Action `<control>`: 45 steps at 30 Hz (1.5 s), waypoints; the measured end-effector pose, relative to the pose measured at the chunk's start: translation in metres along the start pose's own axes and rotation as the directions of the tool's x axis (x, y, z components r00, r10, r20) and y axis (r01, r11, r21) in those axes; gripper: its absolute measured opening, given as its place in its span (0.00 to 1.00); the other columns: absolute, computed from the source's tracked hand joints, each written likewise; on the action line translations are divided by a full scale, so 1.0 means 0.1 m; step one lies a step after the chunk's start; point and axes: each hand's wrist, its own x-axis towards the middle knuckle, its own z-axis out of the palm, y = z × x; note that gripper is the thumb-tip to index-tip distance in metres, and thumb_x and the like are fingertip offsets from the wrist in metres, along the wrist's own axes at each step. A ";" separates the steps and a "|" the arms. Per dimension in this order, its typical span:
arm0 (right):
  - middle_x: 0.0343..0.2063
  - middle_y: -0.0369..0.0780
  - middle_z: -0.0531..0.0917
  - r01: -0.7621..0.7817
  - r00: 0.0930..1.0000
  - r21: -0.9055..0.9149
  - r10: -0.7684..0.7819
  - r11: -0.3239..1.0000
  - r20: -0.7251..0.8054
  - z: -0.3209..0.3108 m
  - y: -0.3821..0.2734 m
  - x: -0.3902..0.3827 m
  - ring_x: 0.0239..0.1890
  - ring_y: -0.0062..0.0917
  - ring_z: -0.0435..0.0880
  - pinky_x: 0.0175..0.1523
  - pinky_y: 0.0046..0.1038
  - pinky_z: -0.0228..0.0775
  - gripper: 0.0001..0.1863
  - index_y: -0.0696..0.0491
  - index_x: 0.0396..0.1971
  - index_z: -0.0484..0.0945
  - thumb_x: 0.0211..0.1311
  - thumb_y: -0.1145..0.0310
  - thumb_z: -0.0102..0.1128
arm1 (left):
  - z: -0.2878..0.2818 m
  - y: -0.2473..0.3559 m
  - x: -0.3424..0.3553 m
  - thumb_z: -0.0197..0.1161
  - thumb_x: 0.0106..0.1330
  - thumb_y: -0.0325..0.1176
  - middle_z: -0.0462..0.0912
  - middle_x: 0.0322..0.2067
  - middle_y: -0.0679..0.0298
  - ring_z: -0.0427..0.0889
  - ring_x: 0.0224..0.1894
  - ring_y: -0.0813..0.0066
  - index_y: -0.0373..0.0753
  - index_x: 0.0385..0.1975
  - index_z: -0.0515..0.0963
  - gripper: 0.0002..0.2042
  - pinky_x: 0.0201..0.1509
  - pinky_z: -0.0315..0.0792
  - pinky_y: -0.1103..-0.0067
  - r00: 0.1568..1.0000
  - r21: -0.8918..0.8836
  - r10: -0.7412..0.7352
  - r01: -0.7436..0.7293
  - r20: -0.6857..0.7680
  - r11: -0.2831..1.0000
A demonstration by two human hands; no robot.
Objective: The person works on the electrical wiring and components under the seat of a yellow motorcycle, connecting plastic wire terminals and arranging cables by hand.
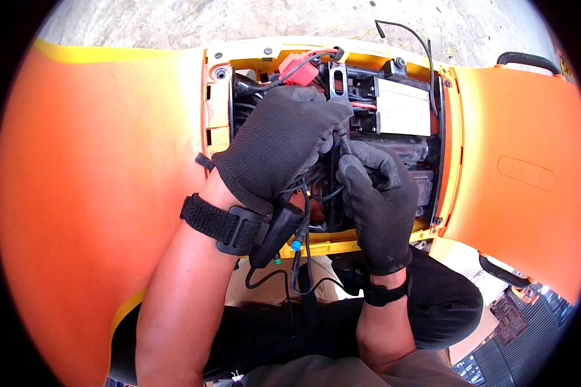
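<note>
Cable connector (345, 144), black, slim: placed between your two gloved hands, over the middle of the open bay, near the black bracket with slots (338, 80).

Left hand (289, 137), dark knit glove: your fingertips are drawn together at the connector's upper end; the curled fingers below hide what else they may hold.

Right hand (379, 200), same glove: your thumb and forefinger are closed in a pinch at its lower end, remaining fingers folded in.

Condition of work, as judged: the bay stands uncovered between the large left orange panel (97, 187) and the right orange panel (523, 129), so access is done. The connector is in hand; whether its two halves are mated, parted or midway, you cannot tell from here, the fingers covering the joint.

Outstanding, apparently: several leads lie outside any tidy routing. Listed: one blue-ringed connector (296, 246), hanging over the near yellow rim (336, 248), mating unclear; one green-tipped plug (277, 261), below your left wrist; one thin black cable (408, 27), arching past the far edge, one end free. These seem left to deal with, as does covering the bay.

Also present: red block (298, 69), with wires, at the far side; pale-topped box (403, 107), seated in the bay, to the right of the bracket.
</note>
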 end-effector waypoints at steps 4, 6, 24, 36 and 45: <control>0.28 0.31 0.81 -0.009 1.000 -0.024 0.009 1.000 -0.008 0.01 -0.01 -0.01 0.23 0.08 0.71 0.26 0.13 0.60 0.09 0.58 0.42 0.81 0.65 0.72 0.63 | 0.02 -0.03 -0.03 0.60 0.59 0.32 0.81 0.30 0.56 0.80 0.30 0.63 0.33 0.45 0.81 0.16 0.37 0.74 0.72 1.000 0.001 0.005 -0.005 0.020 1.000; 0.29 0.33 0.83 -0.003 1.000 -0.053 0.002 0.999 -0.009 0.02 -0.03 -0.02 0.26 0.11 0.75 0.30 0.17 0.65 0.08 0.58 0.41 0.82 0.65 0.71 0.63 | 0.05 -0.03 -0.03 0.60 0.58 0.30 0.81 0.28 0.57 0.81 0.30 0.62 0.35 0.42 0.81 0.13 0.36 0.74 0.71 0.999 0.032 0.031 -0.030 -0.032 0.999; 0.24 0.40 0.84 0.059 0.998 -0.111 -0.063 0.992 -0.029 0.07 -0.08 -0.02 0.26 0.20 0.82 0.32 0.27 0.73 0.09 0.60 0.30 0.81 0.64 0.69 0.62 | 0.06 -0.01 0.00 0.60 0.57 0.28 0.77 0.25 0.59 0.78 0.27 0.64 0.35 0.41 0.81 0.12 0.31 0.70 0.72 0.999 0.151 0.050 -0.049 -0.002 0.987; 0.22 0.41 0.82 0.083 0.996 -0.181 -0.087 0.980 -0.016 0.07 -0.15 -0.03 0.25 0.22 0.80 0.31 0.28 0.72 0.11 0.60 0.26 0.78 0.65 0.68 0.62 | 0.01 0.08 0.01 0.63 0.59 0.26 0.83 0.29 0.56 0.85 0.34 0.61 0.37 0.41 0.83 0.10 0.38 0.78 0.71 0.998 0.230 -0.001 -0.012 0.060 0.973; 0.21 0.41 0.80 0.121 0.993 -0.201 -0.122 0.972 0.007 0.05 -0.17 0.00 0.24 0.25 0.79 0.31 0.31 0.70 0.12 0.59 0.24 0.76 0.65 0.68 0.62 | 0.09 -0.05 -0.01 0.65 0.55 0.31 0.76 0.26 0.56 0.78 0.31 0.56 0.36 0.39 0.80 0.12 0.36 0.71 0.68 0.998 0.195 0.070 -0.068 -0.003 0.978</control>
